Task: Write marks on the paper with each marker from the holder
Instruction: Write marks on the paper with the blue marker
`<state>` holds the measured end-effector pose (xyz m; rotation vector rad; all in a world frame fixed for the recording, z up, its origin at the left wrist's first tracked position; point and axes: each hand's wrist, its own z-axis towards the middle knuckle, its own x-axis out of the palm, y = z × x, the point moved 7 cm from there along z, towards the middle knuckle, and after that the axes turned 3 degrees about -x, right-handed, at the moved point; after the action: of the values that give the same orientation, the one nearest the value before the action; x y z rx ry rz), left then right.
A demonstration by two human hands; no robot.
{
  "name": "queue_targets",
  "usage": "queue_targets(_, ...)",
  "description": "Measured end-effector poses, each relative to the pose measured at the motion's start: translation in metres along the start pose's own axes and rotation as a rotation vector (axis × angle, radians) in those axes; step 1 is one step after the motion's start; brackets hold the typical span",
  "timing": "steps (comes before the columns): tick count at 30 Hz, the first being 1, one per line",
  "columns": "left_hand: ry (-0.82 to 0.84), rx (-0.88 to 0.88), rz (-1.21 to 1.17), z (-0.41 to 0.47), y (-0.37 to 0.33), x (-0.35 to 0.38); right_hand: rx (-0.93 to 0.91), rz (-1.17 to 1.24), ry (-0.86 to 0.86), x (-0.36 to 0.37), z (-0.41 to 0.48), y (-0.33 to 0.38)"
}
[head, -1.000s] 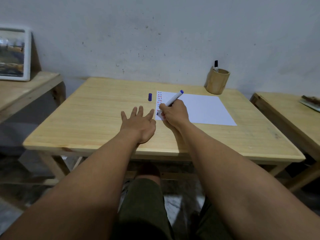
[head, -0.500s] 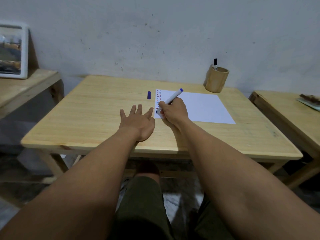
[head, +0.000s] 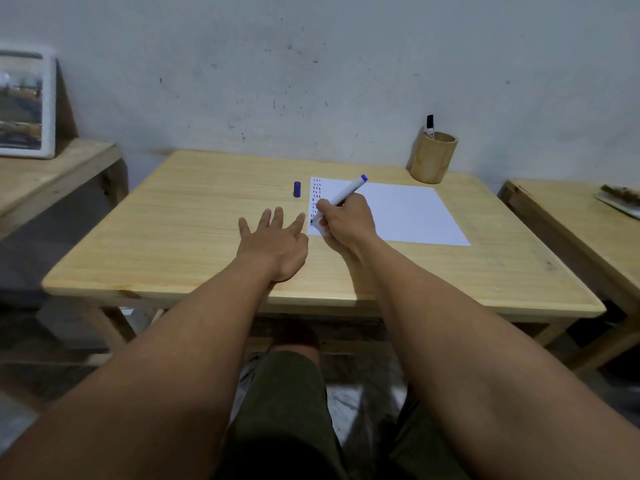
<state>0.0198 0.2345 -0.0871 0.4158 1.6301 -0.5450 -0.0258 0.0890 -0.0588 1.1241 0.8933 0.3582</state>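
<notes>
Paper (head: 398, 213) lies flat on the desk (head: 194, 216), its left margin filled with short columns of red and blue marks. A blue marker (head: 343, 195) is pinched in the grip of the right hand (head: 346, 220), tip down at the lower end of those columns, close to the near-left corner of the sheet. Compared with a second ago, the tip has been moved slightly down the column while the hand has stayed planted on the sheet, so the blue set is judged nearly finished. The left hand (head: 273, 240) is kept spread, palm down on the desk just beside the paper's left edge, holding nothing. The blue cap (head: 297, 189) lies unmoved on the desk left of the sheet. One black marker (head: 429, 125) is left standing in the holder (head: 433, 157) at the far right, presumably due next.
</notes>
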Motion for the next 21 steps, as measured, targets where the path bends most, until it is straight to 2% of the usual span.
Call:
queue_targets(10, -0.004, 0.003, -0.005, 0.001, 0.0, 0.0, 0.012, 0.028, 0.003, 0.0, 0.002, -0.001)
queue_targets(15, -0.031, -0.011, -0.051, 0.002, 0.001, -0.003, 0.049, 0.132, 0.002, -0.003, 0.004, -0.002)
queue_targets(21, -0.258, -0.082, -0.167, 0.013, 0.004, -0.029, 0.071, 0.25, -0.034, -0.014, 0.013, 0.002)
